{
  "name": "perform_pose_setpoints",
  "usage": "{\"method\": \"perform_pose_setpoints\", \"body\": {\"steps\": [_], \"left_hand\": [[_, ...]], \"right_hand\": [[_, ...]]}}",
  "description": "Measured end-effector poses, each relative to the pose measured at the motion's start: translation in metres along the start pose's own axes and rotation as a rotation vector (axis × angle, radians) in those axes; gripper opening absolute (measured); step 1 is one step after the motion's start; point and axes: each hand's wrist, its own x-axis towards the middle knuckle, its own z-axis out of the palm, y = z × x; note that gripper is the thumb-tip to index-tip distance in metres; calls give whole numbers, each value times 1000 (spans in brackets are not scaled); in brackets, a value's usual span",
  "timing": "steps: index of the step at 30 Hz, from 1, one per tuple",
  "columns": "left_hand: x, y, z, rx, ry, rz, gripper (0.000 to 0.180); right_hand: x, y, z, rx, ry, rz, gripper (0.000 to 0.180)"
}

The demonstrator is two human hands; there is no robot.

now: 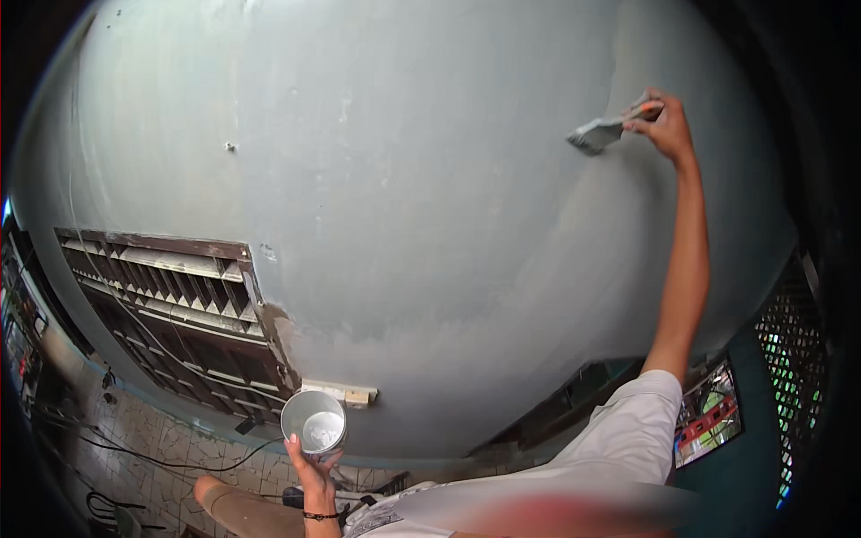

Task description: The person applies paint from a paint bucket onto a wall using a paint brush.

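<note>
The right hand [665, 127] pinches the paintbrush [595, 135] between closed fingers, tip at the grey wall [448, 179], while the left hand [314, 475], fingers partly hidden, grips the pail [303, 416], presumably to hold it upright

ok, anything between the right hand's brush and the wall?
Nothing visible. The right hand holds the brush up at the wall; exact contact can't be told. The bucket, in the left hand, sits far lower left.
</note>
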Motion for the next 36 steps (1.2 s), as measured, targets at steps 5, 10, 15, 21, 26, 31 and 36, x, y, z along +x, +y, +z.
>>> {"method": "perform_pose_setpoints", "body": {"steps": [5,10,15,21,26,31,36], "left_hand": [[6,-1,15,-8,1,-7,102],[22,-11,8,-48,-48,-13,94],[15,-6,16,-37,-48,33,93],[2,-3,15,-27,8,1,91],[-6,7,16,62,47,-16,91],[-6,12,15,137,41,-22,97],[-9,14,39,147,-20,-9,95]], "right_hand": [[115,-37,-62,-47,8,-210,32],[173,-105,-73,-457,351,-399,23],[178,-123,-32,-476,762,-528,18],[84,-27,76,-747,792,-482,19],[-97,37,199,-519,801,-701,21],[-309,50,290,-431,600,-418,22],[-433,44,338,-257,568,-166,20]]}}
